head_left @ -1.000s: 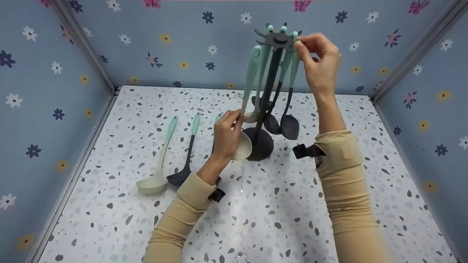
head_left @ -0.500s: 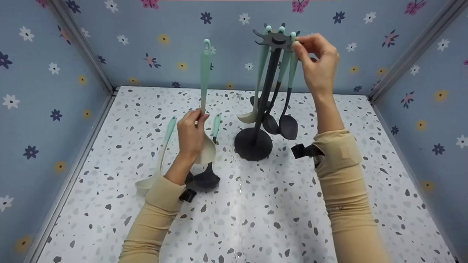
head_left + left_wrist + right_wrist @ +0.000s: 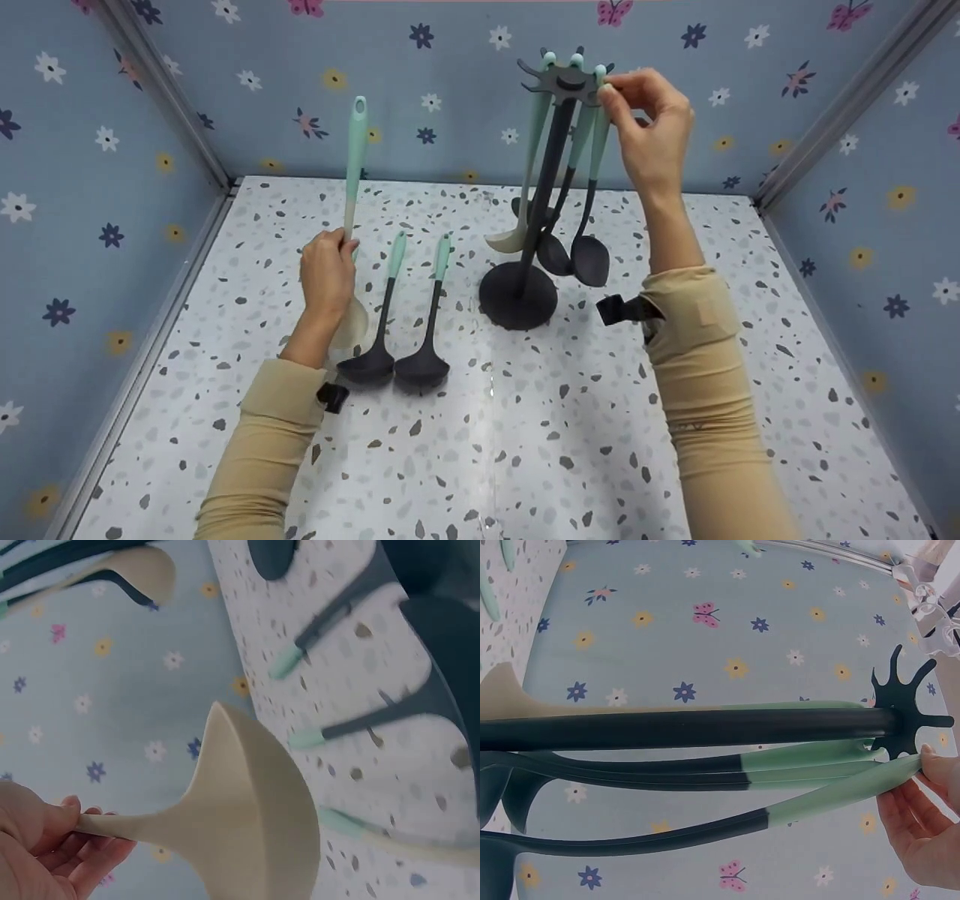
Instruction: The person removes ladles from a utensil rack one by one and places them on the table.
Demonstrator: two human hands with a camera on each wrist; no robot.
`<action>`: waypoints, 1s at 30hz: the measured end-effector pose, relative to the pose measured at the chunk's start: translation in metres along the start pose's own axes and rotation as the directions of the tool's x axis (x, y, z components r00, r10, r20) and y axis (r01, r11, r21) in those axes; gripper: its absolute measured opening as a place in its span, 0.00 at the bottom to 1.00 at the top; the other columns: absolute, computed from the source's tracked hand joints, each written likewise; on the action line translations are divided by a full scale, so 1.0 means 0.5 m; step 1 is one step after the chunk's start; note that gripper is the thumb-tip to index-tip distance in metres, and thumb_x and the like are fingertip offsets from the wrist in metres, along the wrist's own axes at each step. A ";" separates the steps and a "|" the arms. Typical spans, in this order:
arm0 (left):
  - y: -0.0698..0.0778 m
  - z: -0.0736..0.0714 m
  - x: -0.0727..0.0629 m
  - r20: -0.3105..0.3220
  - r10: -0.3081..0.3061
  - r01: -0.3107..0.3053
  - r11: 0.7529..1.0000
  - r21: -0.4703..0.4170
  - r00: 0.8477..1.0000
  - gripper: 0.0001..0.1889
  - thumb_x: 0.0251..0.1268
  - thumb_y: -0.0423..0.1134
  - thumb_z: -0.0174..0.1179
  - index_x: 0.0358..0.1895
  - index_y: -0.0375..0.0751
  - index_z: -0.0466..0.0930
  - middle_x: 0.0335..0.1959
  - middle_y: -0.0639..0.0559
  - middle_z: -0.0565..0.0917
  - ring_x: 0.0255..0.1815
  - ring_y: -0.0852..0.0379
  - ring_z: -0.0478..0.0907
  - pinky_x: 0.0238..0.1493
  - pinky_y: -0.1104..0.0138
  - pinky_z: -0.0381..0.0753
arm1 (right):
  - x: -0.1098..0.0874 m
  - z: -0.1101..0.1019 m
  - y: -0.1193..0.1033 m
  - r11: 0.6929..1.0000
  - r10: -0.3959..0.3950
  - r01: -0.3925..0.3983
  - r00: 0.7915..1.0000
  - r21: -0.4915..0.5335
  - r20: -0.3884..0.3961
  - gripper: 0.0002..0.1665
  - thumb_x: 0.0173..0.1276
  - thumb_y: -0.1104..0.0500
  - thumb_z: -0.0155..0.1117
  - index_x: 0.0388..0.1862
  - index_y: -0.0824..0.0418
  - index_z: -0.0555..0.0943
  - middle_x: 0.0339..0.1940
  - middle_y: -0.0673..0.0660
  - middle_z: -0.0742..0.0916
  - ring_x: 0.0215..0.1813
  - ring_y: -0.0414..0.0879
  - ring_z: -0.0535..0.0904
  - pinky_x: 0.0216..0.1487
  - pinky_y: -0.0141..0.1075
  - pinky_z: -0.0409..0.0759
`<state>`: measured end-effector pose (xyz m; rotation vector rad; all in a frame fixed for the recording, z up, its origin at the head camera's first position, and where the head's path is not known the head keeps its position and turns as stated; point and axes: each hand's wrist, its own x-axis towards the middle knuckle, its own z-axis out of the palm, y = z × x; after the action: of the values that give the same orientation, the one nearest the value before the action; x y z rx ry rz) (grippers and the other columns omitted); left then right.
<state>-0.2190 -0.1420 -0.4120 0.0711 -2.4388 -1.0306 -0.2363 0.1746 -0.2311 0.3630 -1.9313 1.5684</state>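
Cream ladle [image 3: 355, 180] shifted toward 9 o'clock, now at 10; my left grip [image 3: 327, 276] pinches stem [image 3: 139, 827], likely for control. My right grip [image 3: 661, 127], 2 o'clock, pinches handle [image 3: 598, 146] atop stand [image 3: 548, 184], presumably steadying it.

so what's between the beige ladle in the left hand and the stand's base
Two black ladles, lying side by side; the head view shows them.

Cream ladle [image 3: 251, 814], mint handle [image 3: 356, 150] up, in left hand [image 3: 328, 274]; dark stand [image 3: 550, 176] upright, utensils [image 3: 591, 261] hung.
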 end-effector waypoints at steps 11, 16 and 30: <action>-0.083 -0.035 0.020 0.124 -0.208 0.185 0.967 0.174 0.970 0.11 0.63 0.28 0.48 0.38 0.22 0.77 0.32 0.32 0.79 0.32 0.42 0.77 0.34 0.56 0.72 | -0.001 0.000 0.001 0.994 -0.105 0.105 0.994 -0.043 0.003 0.07 0.58 0.67 0.61 0.32 0.73 0.79 0.26 0.56 0.82 0.28 0.43 0.75 0.29 0.28 0.73; -0.121 -0.045 0.021 0.175 -0.269 0.215 0.937 0.276 0.947 0.09 0.60 0.25 0.50 0.37 0.19 0.76 0.35 0.29 0.78 0.32 0.40 0.76 0.34 0.54 0.73 | -0.002 0.000 0.001 0.994 -0.098 0.098 0.995 -0.038 0.006 0.06 0.58 0.67 0.61 0.32 0.72 0.79 0.26 0.55 0.82 0.28 0.43 0.75 0.29 0.27 0.73; -0.223 -0.059 0.008 0.306 -0.431 0.256 0.842 0.475 0.849 0.09 0.57 0.22 0.45 0.39 0.16 0.69 0.35 0.24 0.74 0.37 0.32 0.74 0.37 0.48 0.72 | -0.002 0.002 0.001 0.992 -0.117 0.116 0.993 -0.042 -0.001 0.06 0.58 0.68 0.61 0.31 0.73 0.79 0.26 0.57 0.82 0.27 0.43 0.74 0.29 0.28 0.73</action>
<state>-0.2244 -0.2422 -0.4692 0.5207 -3.0821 -0.6826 -0.2360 0.1738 -0.2325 0.4468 -1.9025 1.4503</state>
